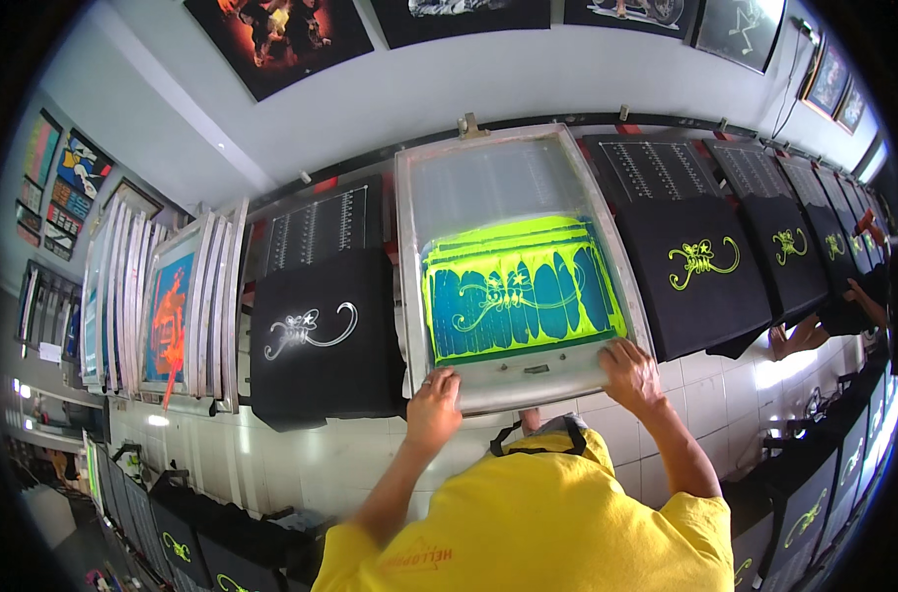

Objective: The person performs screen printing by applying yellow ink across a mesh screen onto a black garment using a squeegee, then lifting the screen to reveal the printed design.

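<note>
A screen printing frame [528,387] with pale metal sides lies in front of me over a printing station. Bright yellow-green ink [513,237] forms a thick band across the middle of its mesh. Below that band, ink streaks the blue stencil [518,301], where a scroll-and-flower design shows. My left hand [434,403] is closed on the frame's near left corner, fingers curled over the edge. At the near right corner, my right hand [631,375] grips the same edge. What lies beneath the frame is hidden.
A black shirt [321,340] with a white print lies left of the frame. Black shirts [700,271] with yellow-green prints line the right. Several upright screens [173,306] stand far left. Another person's arm [868,301] shows at far right. More printed shirts [809,518] lie behind me.
</note>
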